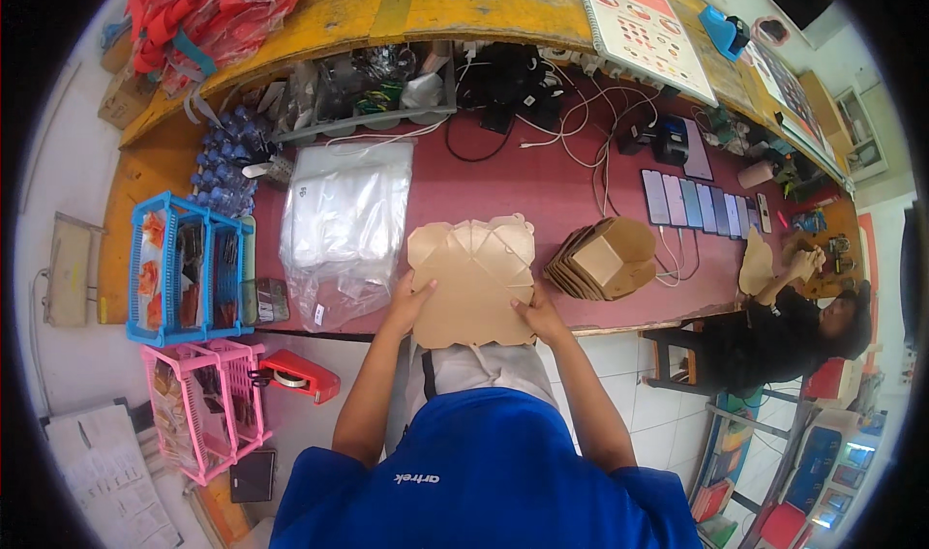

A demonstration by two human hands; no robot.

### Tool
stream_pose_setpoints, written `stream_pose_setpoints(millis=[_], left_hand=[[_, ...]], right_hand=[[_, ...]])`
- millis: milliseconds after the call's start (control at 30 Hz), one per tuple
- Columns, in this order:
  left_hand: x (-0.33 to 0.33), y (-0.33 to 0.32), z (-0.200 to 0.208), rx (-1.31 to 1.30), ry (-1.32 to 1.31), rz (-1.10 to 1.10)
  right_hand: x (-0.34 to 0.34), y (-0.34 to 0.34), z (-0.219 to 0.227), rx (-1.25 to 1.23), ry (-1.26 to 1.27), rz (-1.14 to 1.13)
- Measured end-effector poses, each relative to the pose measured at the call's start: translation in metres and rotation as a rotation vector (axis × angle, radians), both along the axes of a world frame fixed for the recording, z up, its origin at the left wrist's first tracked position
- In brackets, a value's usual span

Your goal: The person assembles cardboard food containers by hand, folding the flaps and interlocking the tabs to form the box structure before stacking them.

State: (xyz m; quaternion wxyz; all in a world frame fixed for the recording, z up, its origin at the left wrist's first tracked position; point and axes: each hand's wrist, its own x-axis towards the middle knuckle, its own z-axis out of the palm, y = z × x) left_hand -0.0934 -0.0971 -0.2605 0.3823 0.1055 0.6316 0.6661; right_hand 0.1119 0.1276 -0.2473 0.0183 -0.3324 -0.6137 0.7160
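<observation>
At the front edge of the red worktop (464,186): a cardboard blank (464,302), flat, brown, with scalloped corners and crease lines fanning across its far part, was held in two hands; its near edge reached past the worktop toward the wearer's lap.
Left hand (412,304): gripped the blank's left edge, thumb lying on the upper face; the other fingers went mostly behind the card, so whether they were spread or together could not be told.
Right hand (538,317): gripped the right edge, lower down, thumb on the upper face, pinching the card against fingers largely hidden; their spacing could not be told.
Box stack (608,259): nested brown cardboard forms, tilted, stood just right of the blank, apart from it.
Plastic packs (346,201): clear and whitish, lay in a pile to the left of the blank.
Phones (692,206): stood in a row toward the right, white cables (605,152) near them.
Blue basket rack (174,268): stood at the worktop's left end, small packets inside.
Pink basket rack (208,404): sat below the blue one, a red tape dispenser (314,377) beside it.
Co-worker (764,341): dark clothing, at the far right, hands raised near a tan piece (756,261).
</observation>
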Motion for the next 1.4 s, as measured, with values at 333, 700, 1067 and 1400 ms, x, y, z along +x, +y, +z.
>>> stream_pose_setpoints(millis=[333, 700, 1067, 1400], left_hand=[[-0.030, 0.023, 0.012, -0.055, -0.301, -0.068], [-0.047, 0.040, 0.002, -0.051, -0.502, -0.160], [0.023, 0.012, 0.073, -0.392, 1.105, -0.210], [0.069, 0.018, 0.046, -0.584, 1.222, -0.579]], right_hand=[[0.023, -0.039, 0.091, 1.050, 0.170, 0.304], [0.013, -0.037, 0.044, 1.348, 0.130, 0.524], [0.011, -0.042, 0.038, 1.223, 0.064, 0.482], [0.002, -0.035, 0.030, 1.135, 0.046, 0.570]])
